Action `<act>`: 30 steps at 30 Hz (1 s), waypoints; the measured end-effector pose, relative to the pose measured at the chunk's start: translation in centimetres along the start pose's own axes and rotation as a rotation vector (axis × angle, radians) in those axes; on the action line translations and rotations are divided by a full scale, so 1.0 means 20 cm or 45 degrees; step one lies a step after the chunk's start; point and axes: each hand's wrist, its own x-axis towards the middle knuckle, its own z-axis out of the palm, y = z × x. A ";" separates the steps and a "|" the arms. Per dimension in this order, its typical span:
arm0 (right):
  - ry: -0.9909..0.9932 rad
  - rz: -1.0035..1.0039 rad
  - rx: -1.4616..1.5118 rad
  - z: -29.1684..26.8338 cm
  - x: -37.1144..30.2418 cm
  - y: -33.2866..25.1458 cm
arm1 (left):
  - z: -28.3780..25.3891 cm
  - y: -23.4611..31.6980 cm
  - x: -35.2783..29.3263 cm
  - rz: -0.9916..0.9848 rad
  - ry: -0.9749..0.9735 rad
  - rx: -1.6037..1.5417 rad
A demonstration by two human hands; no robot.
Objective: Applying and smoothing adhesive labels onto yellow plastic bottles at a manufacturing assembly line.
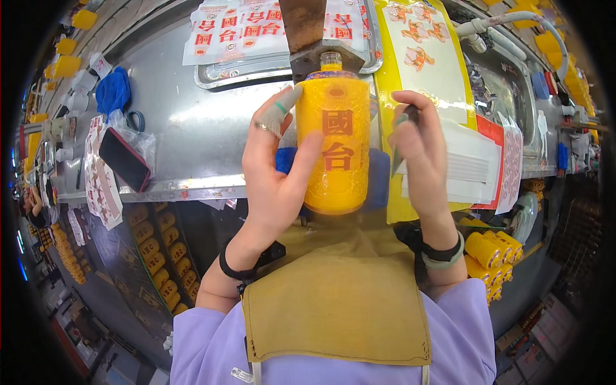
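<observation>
A yellow bottle (333, 147) with large red characters lies in front of me, its clear neck (331, 60) against a rusty metal bracket (305, 32). Around its left side is my left hand (273, 170), the thumb across the front and a fingertip with a ribbed cover at the shoulder. To the right of the bottle and apart from it, my right hand (420, 151) is closed on a slim tool. That tool has a dark end (410, 114) and a grey blade-like part (396, 160); the fingers are slightly blurred and hide its middle.
Sheets of red character decals (237, 29) lie on a metal tray (240, 74) behind the bottle. A yellow board with a decal sheet (420, 48) and white papers (449, 163) is at right. A phone (125, 159) and blue cloth (113, 92) lie left. Yellow bottles (491, 253) stand below right.
</observation>
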 end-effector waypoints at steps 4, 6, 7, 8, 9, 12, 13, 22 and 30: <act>0.013 0.058 0.023 0.11 0.05 0.06 | 0.07 0.06 0.08 -0.254 -0.087 -0.598; 0.056 0.000 -0.095 0.13 0.07 0.13 | 0.07 0.05 0.08 -0.277 -0.153 -0.619; 0.055 0.037 -0.065 0.13 0.07 0.12 | 0.07 0.05 0.09 -0.276 -0.151 -0.619; 0.053 0.037 -0.066 0.13 0.07 0.11 | 0.06 0.06 0.09 -0.298 -0.166 -0.685; 0.047 0.063 -0.067 0.13 0.07 0.10 | 0.06 0.06 0.09 -0.325 -0.181 -0.752; 0.044 0.090 -0.035 0.13 0.08 0.10 | 0.06 0.05 0.09 -0.332 -0.178 -0.768; 0.047 0.087 -0.001 0.13 0.08 0.10 | 0.06 0.05 0.09 -0.334 -0.176 -0.769; 0.060 0.131 0.026 0.14 0.06 0.09 | 0.05 0.06 0.08 -0.363 -0.184 -0.841; 0.061 0.118 0.078 0.14 0.06 0.09 | -0.02 0.00 0.00 0.363 -0.090 0.268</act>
